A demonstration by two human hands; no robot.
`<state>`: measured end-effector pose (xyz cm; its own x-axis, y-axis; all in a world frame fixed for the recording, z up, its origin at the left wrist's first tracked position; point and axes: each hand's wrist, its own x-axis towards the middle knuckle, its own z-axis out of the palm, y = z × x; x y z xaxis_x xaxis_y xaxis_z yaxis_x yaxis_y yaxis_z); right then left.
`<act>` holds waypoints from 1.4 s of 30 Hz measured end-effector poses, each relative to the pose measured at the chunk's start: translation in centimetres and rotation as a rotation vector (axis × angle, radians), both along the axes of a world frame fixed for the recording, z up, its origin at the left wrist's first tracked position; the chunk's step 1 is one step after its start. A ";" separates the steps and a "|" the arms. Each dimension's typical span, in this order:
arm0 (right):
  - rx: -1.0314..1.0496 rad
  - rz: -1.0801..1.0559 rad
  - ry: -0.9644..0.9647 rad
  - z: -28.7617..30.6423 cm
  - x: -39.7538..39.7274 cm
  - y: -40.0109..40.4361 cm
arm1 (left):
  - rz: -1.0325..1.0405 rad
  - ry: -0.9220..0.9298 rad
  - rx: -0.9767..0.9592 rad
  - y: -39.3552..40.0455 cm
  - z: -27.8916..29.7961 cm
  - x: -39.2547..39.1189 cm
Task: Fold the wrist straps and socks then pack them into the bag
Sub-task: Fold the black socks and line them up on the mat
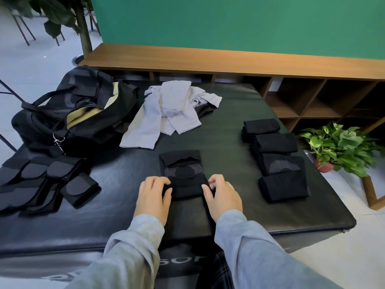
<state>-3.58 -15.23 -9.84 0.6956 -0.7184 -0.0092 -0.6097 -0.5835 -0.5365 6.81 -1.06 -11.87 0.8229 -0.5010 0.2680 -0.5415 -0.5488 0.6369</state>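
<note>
Both hands are on the black sock (pixel 183 176) at the near-centre of the tabletop (pixel 229 105). L hand (pixel 153 195) grips its left edge, R hand (pixel 223 195) its right edge; fingers of each curl over the fabric w/ thumbs toward the middle, so both look clamped on the sock, mid-fold.

Doing it well, I'd judge: keep both sides moving together so the near part lands square on the far part, edges lined up, then press flat w/ palms before letting go. Black cloth on a black top makes edges hard to see, so feel for them. Finished piece prob. belongs w/ the folded socks (pixel 277 157), a row of four at right, overlapping each other.

Still to do, by the look of it: the grey socks (pixel 166 113) lie in a loose heap at the far middle, unfolded. Wrist straps (pixel 50 182) sit in a cluster at near left, some folded, some flat; can't tell exactly how many. The bag (pixel 68 113) is at far left, unzipped, tan lining showing, just beside the grey heap. Can't tell if anything's in it yet.

Surface is a padded black leather-like top. Behind it a low wooden shelf unit (pixel 302 94) under a green wall (pixel 229 24); potted plant (pixel 339 144) on the floor at right, tree trunk (pixel 84 32) at far left.
</note>
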 end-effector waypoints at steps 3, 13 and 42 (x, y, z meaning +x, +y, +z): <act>-0.069 0.062 0.026 0.1 0.1 0.0 | -0.070 -0.131 -0.015 0.1 -0.5 0.2; -0.184 0.149 0.027 -0.7 -0.2 0.6 | -0.165 -0.132 0.222 -0.1 0.0 -0.1; 0.028 0.101 -0.106 0.6 -1.0 0.7 | -0.147 0.209 -0.075 0.8 0.9 -0.9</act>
<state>-4.58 -14.51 -9.21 0.7621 -0.6456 0.0492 -0.4880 -0.6226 -0.6117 5.96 -0.25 -10.95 0.7840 -0.6045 0.1410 -0.4648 -0.4211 0.7789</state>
